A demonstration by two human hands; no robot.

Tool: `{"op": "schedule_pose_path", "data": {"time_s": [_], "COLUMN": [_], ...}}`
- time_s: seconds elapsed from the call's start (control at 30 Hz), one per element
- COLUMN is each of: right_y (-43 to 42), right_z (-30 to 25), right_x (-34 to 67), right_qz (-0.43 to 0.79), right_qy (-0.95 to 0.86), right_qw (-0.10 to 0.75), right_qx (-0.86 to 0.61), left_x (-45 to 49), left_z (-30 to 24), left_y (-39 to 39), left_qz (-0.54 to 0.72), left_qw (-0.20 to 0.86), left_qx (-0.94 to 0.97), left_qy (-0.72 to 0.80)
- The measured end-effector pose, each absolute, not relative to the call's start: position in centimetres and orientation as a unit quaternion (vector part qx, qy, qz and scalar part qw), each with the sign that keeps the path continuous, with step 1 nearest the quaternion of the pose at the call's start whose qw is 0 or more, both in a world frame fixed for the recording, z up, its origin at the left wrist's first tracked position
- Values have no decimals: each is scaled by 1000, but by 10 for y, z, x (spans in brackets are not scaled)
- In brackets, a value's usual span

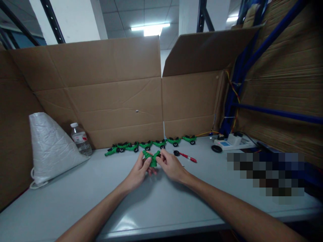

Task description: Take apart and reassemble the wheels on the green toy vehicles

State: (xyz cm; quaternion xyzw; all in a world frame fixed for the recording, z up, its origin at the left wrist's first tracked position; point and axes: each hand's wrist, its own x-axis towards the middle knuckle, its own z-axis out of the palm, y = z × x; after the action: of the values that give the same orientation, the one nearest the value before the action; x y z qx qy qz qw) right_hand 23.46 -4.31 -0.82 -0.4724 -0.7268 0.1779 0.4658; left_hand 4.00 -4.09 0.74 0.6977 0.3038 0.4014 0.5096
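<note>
My left hand (138, 170) grips a green plastic toy part (153, 162) with branching arms, in front of me above the table. The fingers of my right hand (171, 164) are closed at the part's right arm, and a small dark bit shows there, too small to name. Behind my hands, a row of green toy vehicles (145, 145) with black wheels stands along the cardboard. Right of my right hand lies a red screwdriver (190, 158), with a black round piece (176, 153) at its left end.
A silvery bag (51, 151) and a water bottle (81, 139) stand on the left of the grey table (101, 195). Cardboard walls (113, 101) close off the back and sides. At the right are a power strip (234, 143), a black ring (216, 149) and a blue metal frame (230, 101).
</note>
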Motion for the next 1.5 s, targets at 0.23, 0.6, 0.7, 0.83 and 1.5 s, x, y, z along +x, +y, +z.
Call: {"op": "schedule_pose_path", "data": {"time_s": [0.23,0.6,0.7,0.83,1.5], "right_y": [-52,-61,-64,-65,-63], "right_z": [-1,10,13,16,11], "right_x": [233,239,240,241,236], "right_qz": [143,-38,-67,-101,-224], "right_qy": [-765,-888,-901,-907,-893], "right_qw": [442,301,269,250,287], "right_qx": [-446,-346,-333,-323,-264], "left_x": [38,33,32,29,30], "left_z": [8,13,14,14,15], "left_y": [-44,-41,-41,-37,-39], "left_qz": [398,371,358,329,279], "left_qw": [533,529,545,595,636], "left_qx": [685,674,664,638,617], "left_qy": [297,356,367,360,371]}}
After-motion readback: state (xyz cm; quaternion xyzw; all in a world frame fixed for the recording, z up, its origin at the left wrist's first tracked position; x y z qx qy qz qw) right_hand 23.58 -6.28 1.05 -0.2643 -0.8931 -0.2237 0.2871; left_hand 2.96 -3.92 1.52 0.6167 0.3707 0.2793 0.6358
